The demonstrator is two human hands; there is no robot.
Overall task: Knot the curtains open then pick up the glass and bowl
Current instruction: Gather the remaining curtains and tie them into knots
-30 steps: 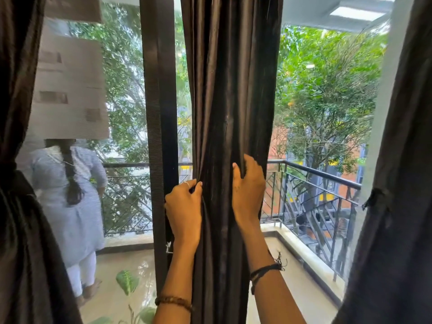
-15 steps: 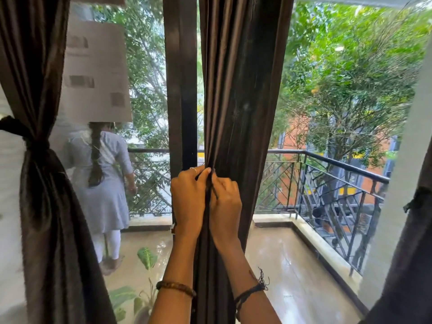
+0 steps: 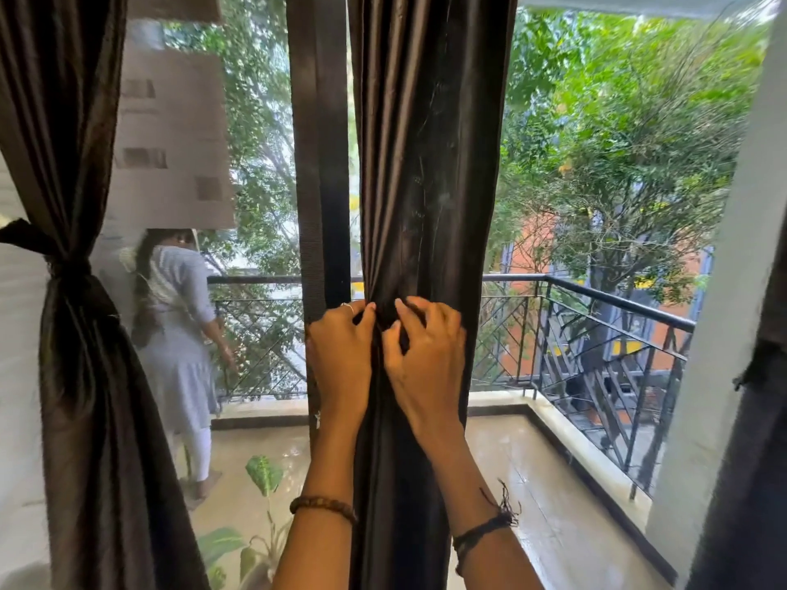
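Beyond the glass I see a wet balcony floor, a dark metal railing and thick green trees, with a person in a pale tunic standing out by the rail on the left. From my remote seat, the change over the last second is plain: my two hands were spread apart on the middle curtain, and now they have closed in together at its centre. My left hand grips the gathered folds from the left, and my right hand pinches them from the right, fingers curled into the cloth. I judge the panel is bunched and ready for knotting, though no knot is formed yet. The left curtain is already tied back. Neither glass nor bowl is in view. I can read no writing or brand anywhere.
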